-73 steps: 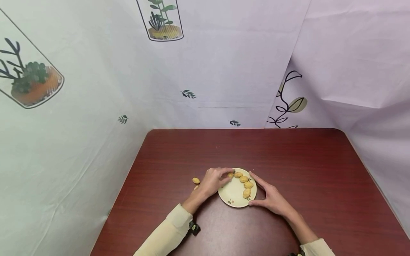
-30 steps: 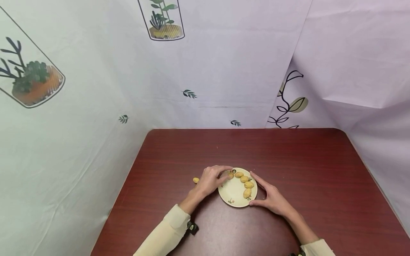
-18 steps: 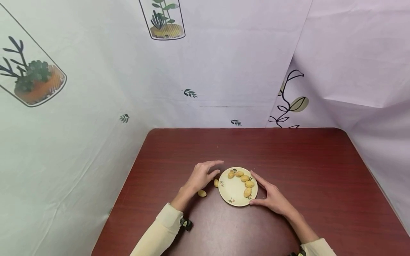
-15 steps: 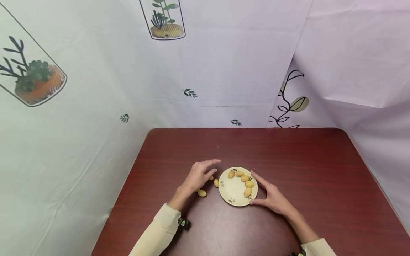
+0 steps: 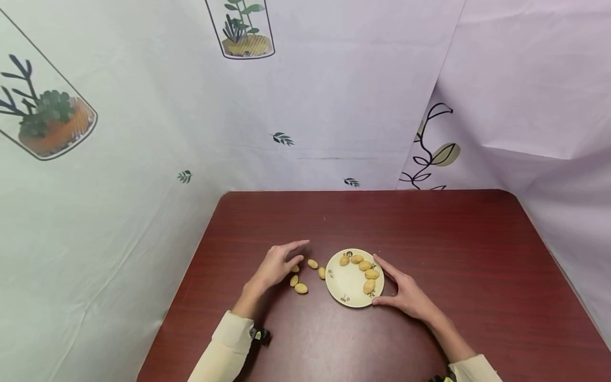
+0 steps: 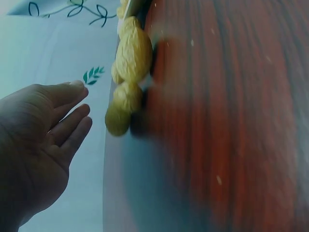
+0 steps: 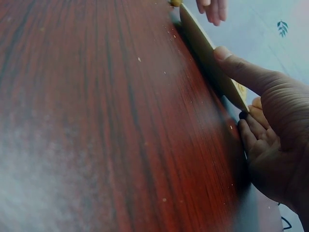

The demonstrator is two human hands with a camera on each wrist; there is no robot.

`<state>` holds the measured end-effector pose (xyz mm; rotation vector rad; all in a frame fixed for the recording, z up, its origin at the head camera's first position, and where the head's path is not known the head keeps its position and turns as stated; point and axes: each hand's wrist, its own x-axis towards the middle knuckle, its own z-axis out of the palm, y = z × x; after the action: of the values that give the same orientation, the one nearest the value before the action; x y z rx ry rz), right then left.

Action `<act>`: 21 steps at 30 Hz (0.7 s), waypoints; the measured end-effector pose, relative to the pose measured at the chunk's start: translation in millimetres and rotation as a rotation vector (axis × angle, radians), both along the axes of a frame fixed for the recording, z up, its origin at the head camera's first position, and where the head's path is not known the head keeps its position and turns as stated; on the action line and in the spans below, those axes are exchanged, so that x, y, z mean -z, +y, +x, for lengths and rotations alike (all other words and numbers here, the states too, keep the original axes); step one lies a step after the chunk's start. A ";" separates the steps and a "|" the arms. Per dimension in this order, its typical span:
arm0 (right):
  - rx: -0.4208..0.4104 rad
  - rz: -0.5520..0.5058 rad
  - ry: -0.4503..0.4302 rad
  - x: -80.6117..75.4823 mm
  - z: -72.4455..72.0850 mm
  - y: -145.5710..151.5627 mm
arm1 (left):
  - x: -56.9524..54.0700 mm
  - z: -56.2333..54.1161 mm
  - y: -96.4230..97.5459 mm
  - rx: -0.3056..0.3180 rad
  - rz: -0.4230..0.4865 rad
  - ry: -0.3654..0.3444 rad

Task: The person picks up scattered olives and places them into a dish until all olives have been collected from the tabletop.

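Note:
A small cream plate (image 5: 348, 294) with little printed motifs lies on the table. Along its far and right side runs an arc of several yellow, wrinkled oval pieces (image 5: 372, 274). My right hand (image 5: 406, 297) holds the plate's right side, thumb at the near rim and fingers at the far rim. Left of the plate, my left hand (image 5: 276, 262) hovers with nothing in its fingers, its fingertips near a partly covered yellow piece (image 5: 295, 269). In the left wrist view the loose yellow pieces (image 6: 134, 54) line up beyond the hand.
Several loose yellow pieces (image 5: 301, 288) lie on the dark red wooden table (image 5: 458, 239) between my left hand and the plate. One piece (image 5: 322, 272) sits right by the plate's left rim. A white printed cloth (image 5: 334, 116) walls off the back and sides.
My left hand has let go of a yellow piece on the plate's upper left and moved left, uncovering the loose pieces. My right hand has stayed at the plate's rim.

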<state>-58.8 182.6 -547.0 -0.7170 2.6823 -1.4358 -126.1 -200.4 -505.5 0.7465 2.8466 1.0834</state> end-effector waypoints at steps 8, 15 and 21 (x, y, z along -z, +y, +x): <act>-0.004 -0.013 0.007 0.9 -0.1 -0.5 | 6.1 5.7 -19.9 0.049 -0.016 -0.079; -0.005 -0.019 -0.014 0.4 0.0 -0.5 | 9.6 7.2 -30.0 0.068 0.010 -0.152; -0.005 -0.016 -0.017 -0.3 0.1 -0.6 | 13.6 6.1 -33.9 0.086 0.025 -0.175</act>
<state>-58.8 182.0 -546.7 -0.7081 2.6574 -1.4577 -120.0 -234.3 -519.1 0.7283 2.6360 1.1148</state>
